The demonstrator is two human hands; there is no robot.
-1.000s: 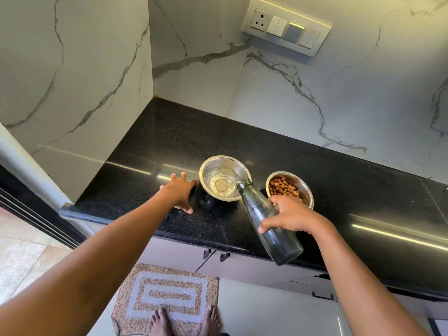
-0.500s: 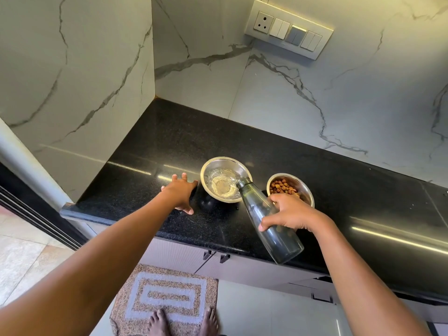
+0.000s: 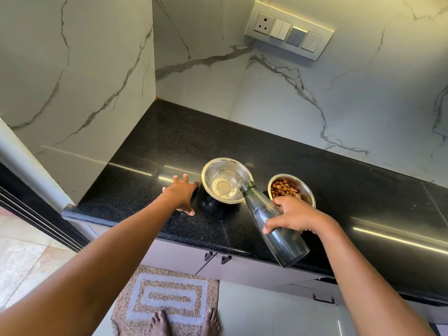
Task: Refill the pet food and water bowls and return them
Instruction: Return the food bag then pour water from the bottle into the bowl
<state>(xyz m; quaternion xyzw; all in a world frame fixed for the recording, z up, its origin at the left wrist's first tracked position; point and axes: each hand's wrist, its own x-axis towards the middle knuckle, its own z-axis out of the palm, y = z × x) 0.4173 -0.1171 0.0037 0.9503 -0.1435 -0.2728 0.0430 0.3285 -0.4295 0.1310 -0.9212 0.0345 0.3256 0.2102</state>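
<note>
1. Feet (image 3: 184, 322) stood bare on a patterned mat (image 3: 167, 297) on the floor, nearer to the camera than the water bowl and below the worktop's front edge.
2. Right hand (image 3: 297, 215) was closed around a dark bottle (image 3: 271, 221), tipped so that its open mouth rested at the near right rim of the water bowl (image 3: 226, 183).
3. Left hand (image 3: 183, 194) lay open, palm down, fingers spread on the black worktop (image 3: 363, 197) just left of the water bowl, gripping nothing and not touching the bowl.
4. Water lay shallow in the bottom of that steel bowl, so the watering step looked to be under way and not finished; whether any stream was leaving the bottle could not be told.
5. Food bowl (image 3: 292, 190), just right of the water bowl and partly behind the right hand, held brown kibble, so the feeding half seemed done.
6. Both bowls sat on the worktop, so carrying them back was still left; their home spot was not in view.
7. Marble wall rose behind the water bowl, with a switch panel (image 3: 289, 30) up and to its right, well apart.
8. Nothing stood between the hands and the bowls; a full water bowl would likely slosh when carried.
</note>
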